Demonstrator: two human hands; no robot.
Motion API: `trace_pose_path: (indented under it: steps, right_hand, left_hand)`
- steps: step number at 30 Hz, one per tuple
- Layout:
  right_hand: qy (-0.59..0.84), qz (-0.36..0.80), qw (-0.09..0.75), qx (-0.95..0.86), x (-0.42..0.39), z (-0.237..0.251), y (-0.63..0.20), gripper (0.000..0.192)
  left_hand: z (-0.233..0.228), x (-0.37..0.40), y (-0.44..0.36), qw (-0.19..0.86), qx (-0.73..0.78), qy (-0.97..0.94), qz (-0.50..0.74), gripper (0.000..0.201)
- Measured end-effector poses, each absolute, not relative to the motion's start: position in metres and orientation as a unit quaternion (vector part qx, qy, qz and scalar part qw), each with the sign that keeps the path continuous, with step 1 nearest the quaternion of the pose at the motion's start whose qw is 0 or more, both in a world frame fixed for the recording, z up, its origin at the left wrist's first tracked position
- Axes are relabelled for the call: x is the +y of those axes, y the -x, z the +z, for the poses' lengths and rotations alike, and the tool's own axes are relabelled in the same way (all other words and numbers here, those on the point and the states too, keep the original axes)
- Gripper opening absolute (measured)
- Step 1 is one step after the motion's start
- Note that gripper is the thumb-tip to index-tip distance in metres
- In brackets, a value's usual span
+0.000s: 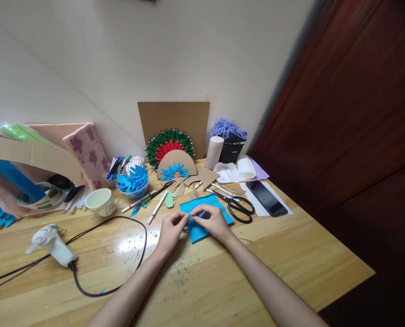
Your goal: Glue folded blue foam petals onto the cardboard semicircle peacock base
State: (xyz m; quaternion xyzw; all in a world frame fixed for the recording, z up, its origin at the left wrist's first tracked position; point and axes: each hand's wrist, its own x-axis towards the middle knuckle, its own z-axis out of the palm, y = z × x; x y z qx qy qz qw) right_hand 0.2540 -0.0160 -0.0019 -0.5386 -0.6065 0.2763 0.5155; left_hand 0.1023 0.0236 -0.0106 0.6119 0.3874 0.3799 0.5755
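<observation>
Two hands meet over the blue sheet (198,233), the left hand (171,230) at its left edge and the right hand (213,222) across its middle. Each hand's thumb and forefinger narrow to a pinch, apparently on one small blue piece (190,218), just above the sheet. That piece is too covered to tell which way it points or how its long axis runs.

The step looks like folding or twisting the piece, which calls for a light, steady pinch from both sides. The sheet lies askew, one corner toward the person, with no clear long axis. Black-handled scissors (232,200) lie just right of it, blades pointing away and leftward. Beyond the sheet and to its left are blue petals (133,180) in a bowl; a glue gun (58,248) lies well to its left.
</observation>
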Motion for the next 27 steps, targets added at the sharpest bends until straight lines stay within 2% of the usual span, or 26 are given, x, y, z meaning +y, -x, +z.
trace_pose_path:
  steps: [14, 27]
  right_hand:
    - [0.514, 0.246, 0.537, -0.622, -0.017, -0.0001, -0.2543, 0.012]
    - [0.483, 0.206, 0.51, -0.682, -0.0213, 0.0034, -0.249, 0.014]
  left_hand:
    - [-0.0142, 0.0247, -0.1009, 0.541, 0.395, -0.65, 0.36, 0.04]
    - [-0.0147, 0.0264, -0.0995, 0.588, 0.363, -0.63, 0.355, 0.039]
